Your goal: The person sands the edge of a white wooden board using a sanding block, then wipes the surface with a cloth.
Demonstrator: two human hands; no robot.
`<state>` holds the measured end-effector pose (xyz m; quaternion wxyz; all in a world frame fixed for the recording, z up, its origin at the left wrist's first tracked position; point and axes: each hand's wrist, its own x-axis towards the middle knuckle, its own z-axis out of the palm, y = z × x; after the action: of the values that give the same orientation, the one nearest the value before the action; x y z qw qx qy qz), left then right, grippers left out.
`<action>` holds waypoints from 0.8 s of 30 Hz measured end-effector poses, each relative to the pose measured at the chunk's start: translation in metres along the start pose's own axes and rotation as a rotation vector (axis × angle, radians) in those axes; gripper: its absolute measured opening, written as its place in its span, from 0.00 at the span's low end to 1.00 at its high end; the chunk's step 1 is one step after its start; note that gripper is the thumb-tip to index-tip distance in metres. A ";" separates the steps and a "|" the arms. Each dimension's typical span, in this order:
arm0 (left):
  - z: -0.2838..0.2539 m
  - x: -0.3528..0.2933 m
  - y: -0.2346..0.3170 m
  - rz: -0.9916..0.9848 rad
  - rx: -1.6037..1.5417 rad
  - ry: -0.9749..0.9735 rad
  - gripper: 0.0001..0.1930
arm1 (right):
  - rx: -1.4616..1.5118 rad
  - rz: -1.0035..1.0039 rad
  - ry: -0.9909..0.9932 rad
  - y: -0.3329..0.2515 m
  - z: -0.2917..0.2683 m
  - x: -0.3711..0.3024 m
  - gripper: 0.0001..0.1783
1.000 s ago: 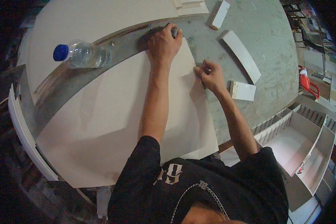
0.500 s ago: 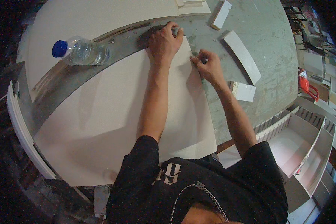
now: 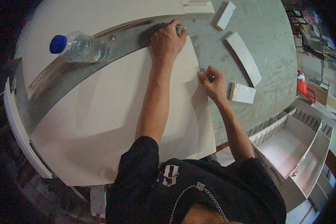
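Observation:
A large cream-coloured panel [image 3: 100, 112] with one long curved edge lies flat in front of me. My left hand [image 3: 168, 41] is at its far corner, fingers curled and thumb near the index finger; whatever they may grip is hidden. Along the panel's straight right edge, my right hand [image 3: 214, 84] is closed in a pinch. Something small and dark shows at its fingers, too little to name. My left forearm crosses over the panel.
A clear plastic bottle with a blue cap [image 3: 80, 46] lies beyond the curved edge, by another pale panel [image 3: 100, 15]. White offcuts, one curved [image 3: 243, 59], one short [image 3: 242, 93], one narrow [image 3: 225, 16], rest on the grey-green table [image 3: 276, 48]. White compartmented cabinet [image 3: 287, 145] stands right.
My right hand has slid toward me along the panel's right edge. My left hand stays at the far corner. The view has shifted slightly.

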<state>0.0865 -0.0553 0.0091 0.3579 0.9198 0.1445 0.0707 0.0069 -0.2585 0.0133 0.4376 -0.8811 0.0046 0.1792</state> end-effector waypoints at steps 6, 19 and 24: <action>0.013 0.002 0.021 0.014 -0.045 -0.004 0.14 | 0.046 -0.167 0.268 -0.033 -0.019 0.102 0.16; 0.001 -0.002 0.000 -0.014 -0.014 -0.019 0.15 | 0.016 -0.355 0.000 -0.001 -0.007 -0.017 0.10; 0.006 0.000 0.010 0.005 -0.034 -0.015 0.15 | -0.052 -0.250 0.165 -0.043 -0.010 0.060 0.05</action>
<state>0.0902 -0.0655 0.0116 0.3743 0.9144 0.1385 0.0670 0.0729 -0.2306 0.0325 0.4318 -0.8975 -0.0738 0.0504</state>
